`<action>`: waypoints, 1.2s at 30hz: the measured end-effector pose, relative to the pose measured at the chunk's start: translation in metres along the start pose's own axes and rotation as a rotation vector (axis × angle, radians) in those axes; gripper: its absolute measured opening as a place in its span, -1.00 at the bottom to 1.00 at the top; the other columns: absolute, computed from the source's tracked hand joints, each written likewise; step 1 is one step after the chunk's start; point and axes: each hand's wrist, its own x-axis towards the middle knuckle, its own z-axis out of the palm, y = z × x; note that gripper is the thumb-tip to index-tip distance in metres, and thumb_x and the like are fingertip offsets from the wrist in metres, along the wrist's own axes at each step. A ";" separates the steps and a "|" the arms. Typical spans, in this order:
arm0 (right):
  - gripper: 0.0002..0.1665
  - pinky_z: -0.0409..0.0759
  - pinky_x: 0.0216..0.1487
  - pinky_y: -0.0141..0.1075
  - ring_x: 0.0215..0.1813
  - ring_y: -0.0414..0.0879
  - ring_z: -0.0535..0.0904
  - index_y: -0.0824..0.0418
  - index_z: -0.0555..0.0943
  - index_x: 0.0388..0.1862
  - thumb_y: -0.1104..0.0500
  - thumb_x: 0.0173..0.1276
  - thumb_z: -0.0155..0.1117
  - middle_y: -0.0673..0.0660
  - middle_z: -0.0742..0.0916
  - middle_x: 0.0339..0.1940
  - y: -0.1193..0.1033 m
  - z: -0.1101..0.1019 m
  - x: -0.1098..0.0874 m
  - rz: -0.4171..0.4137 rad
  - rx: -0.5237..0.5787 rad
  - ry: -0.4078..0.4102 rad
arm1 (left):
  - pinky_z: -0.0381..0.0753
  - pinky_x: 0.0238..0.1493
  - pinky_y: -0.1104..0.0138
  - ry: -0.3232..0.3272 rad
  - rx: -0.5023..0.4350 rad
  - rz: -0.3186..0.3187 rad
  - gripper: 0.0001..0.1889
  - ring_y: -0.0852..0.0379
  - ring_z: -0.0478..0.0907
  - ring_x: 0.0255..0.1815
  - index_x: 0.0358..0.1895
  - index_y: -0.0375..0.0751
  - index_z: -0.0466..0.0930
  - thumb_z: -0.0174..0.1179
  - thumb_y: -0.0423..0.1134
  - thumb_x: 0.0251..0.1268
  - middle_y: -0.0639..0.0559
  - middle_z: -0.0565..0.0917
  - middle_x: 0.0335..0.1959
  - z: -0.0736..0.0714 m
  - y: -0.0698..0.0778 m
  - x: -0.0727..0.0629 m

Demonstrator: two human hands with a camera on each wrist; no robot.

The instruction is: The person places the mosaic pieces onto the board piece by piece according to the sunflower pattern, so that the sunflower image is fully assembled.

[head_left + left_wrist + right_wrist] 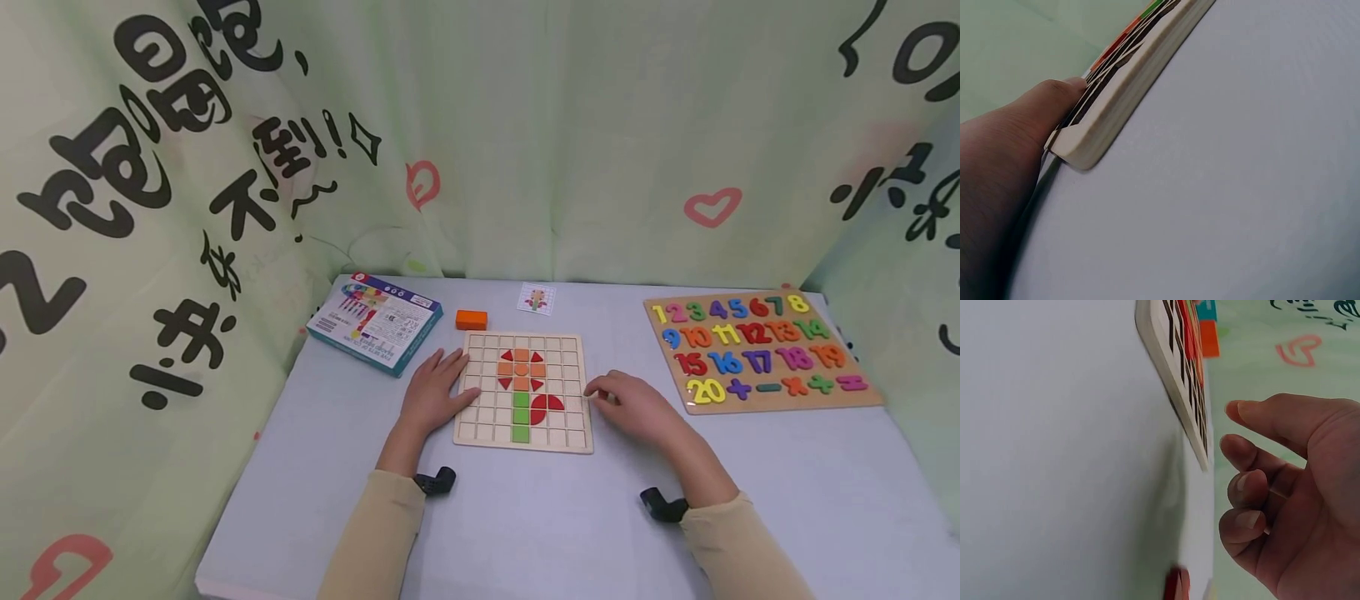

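A wooden grid board (480,429) lies on the table with coloured pieces set in it. Orange pieces (521,369) form a cross with red triangles (536,384) at its corners. Below run green squares (521,417), with red rounded pieces (538,410) beside them. My left hand (435,392) rests at the board's left side, fingers extended and thumb over the edge; the left wrist view shows the thumb (1063,100) touching the board. Just off the right edge hovers my right hand (633,404), fingers loosely bent. The right wrist view shows nothing visible in this hand (1297,475).
Behind the board are an orange block (471,320) and a small picture card (536,298). A teal-edged box (375,321) lies at the back left. On the right lies a number puzzle board (780,400). A printed curtain (600,125) hangs behind the table.
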 end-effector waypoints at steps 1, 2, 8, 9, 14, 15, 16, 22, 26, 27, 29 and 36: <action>-0.77 0.57 -0.17 -0.26 -0.18 -0.08 0.50 0.03 0.66 0.01 0.08 0.41 0.25 0.01 0.64 -0.25 0.004 -0.003 -0.003 0.007 -0.005 0.004 | 0.06 0.59 -0.02 -0.001 0.002 -0.001 -0.18 -0.03 -0.03 0.64 0.54 0.18 0.17 0.01 0.42 0.28 0.19 0.20 0.58 0.000 0.000 0.000; -0.77 0.58 -0.17 -0.26 -0.18 -0.07 0.50 0.03 0.66 0.01 0.09 0.42 0.25 0.02 0.64 -0.24 0.009 -0.007 -0.005 0.014 -0.008 0.006 | 0.05 0.59 -0.02 -0.001 0.002 -0.001 -0.18 -0.03 -0.03 0.64 0.54 0.17 0.17 0.01 0.42 0.28 0.19 0.20 0.58 0.000 0.000 0.000; -0.75 0.58 -0.22 -0.28 -0.22 -0.08 0.50 0.06 0.65 0.04 0.12 0.42 0.24 0.04 0.63 -0.25 0.036 -0.023 -0.022 0.037 0.003 -0.002 | 0.05 0.59 -0.03 -0.008 -0.001 -0.002 -0.18 -0.04 -0.03 0.64 0.54 0.17 0.17 0.00 0.42 0.28 0.18 0.20 0.58 -0.001 -0.001 -0.001; -0.75 0.59 -0.22 -0.28 -0.22 -0.08 0.50 0.08 0.65 0.05 0.13 0.42 0.25 0.04 0.63 -0.24 0.041 -0.025 -0.025 0.039 0.009 -0.007 | 0.04 0.59 -0.03 -0.010 -0.002 -0.003 -0.18 -0.04 -0.03 0.64 0.54 0.17 0.17 0.00 0.42 0.28 0.18 0.20 0.58 -0.002 -0.001 -0.001; -0.73 0.63 -0.15 -0.23 -0.16 -0.07 0.52 0.12 0.63 0.00 0.12 0.35 0.33 0.04 0.65 -0.23 0.059 -0.030 -0.036 0.064 0.030 -0.039 | 0.04 0.60 -0.02 -0.013 -0.008 -0.002 -0.18 -0.03 -0.04 0.64 0.55 0.17 0.17 0.00 0.42 0.28 0.19 0.19 0.58 -0.003 0.000 -0.001; -0.73 0.63 -0.15 -0.21 -0.15 -0.05 0.52 0.14 0.62 -0.01 0.11 0.34 0.35 0.05 0.65 -0.23 0.063 -0.031 -0.038 0.065 0.032 -0.052 | 0.04 0.59 -0.03 -0.013 -0.008 -0.001 -0.19 -0.03 -0.04 0.64 0.55 0.17 0.17 0.00 0.42 0.28 0.19 0.19 0.58 -0.002 0.000 -0.001; -0.72 0.63 -0.16 -0.22 -0.15 -0.05 0.52 0.14 0.61 -0.03 0.10 0.32 0.36 0.05 0.64 -0.24 0.065 -0.031 -0.040 0.074 0.034 -0.064 | 0.04 0.59 -0.03 -0.013 -0.007 0.000 -0.19 -0.03 -0.04 0.64 0.55 0.17 0.16 0.00 0.42 0.28 0.19 0.19 0.58 -0.002 0.000 -0.001; -0.66 0.56 -0.22 -0.29 -0.17 -0.05 0.49 0.17 0.56 -0.06 0.10 0.26 0.42 0.05 0.61 -0.30 0.073 -0.030 -0.045 0.108 0.025 -0.112 | 0.06 0.59 -0.04 -0.004 -0.008 0.003 -0.19 -0.05 -0.02 0.64 0.54 0.16 0.18 0.02 0.41 0.28 0.17 0.21 0.57 -0.002 0.000 0.000; -0.67 0.57 -0.22 -0.28 -0.19 -0.06 0.50 0.19 0.57 -0.06 0.14 0.25 0.43 0.05 0.62 -0.30 0.072 -0.026 -0.045 0.094 0.019 -0.089 | 0.07 0.58 -0.04 -0.001 -0.007 0.005 -0.19 -0.04 -0.01 0.64 0.54 0.16 0.18 0.02 0.40 0.28 0.18 0.21 0.57 -0.002 0.000 0.000; -0.68 0.57 -0.22 -0.27 -0.19 -0.06 0.49 0.19 0.57 -0.07 0.14 0.26 0.43 0.05 0.62 -0.30 0.071 -0.025 -0.044 0.087 0.018 -0.082 | 0.07 0.58 -0.03 -0.002 -0.005 0.006 -0.19 -0.04 -0.02 0.64 0.54 0.17 0.18 0.02 0.41 0.28 0.18 0.21 0.57 -0.002 0.000 0.000; -0.71 0.57 -0.21 -0.27 -0.21 -0.07 0.49 0.17 0.58 -0.07 0.15 0.27 0.42 0.04 0.62 -0.31 0.070 -0.022 -0.043 0.076 0.011 -0.065 | 0.07 0.59 -0.03 -0.001 -0.004 0.006 -0.20 -0.04 -0.01 0.64 0.54 0.18 0.18 0.02 0.40 0.28 0.19 0.21 0.57 -0.001 0.000 0.000; -0.72 0.54 -0.20 -0.29 -0.21 -0.07 0.47 0.13 0.61 -0.05 0.14 0.29 0.41 0.02 0.60 -0.33 0.065 -0.014 -0.035 0.047 0.003 -0.029 | 0.08 0.58 -0.05 0.008 -0.006 0.008 -0.18 -0.05 -0.01 0.63 0.54 0.16 0.19 0.04 0.40 0.27 0.17 0.22 0.57 -0.001 -0.001 0.000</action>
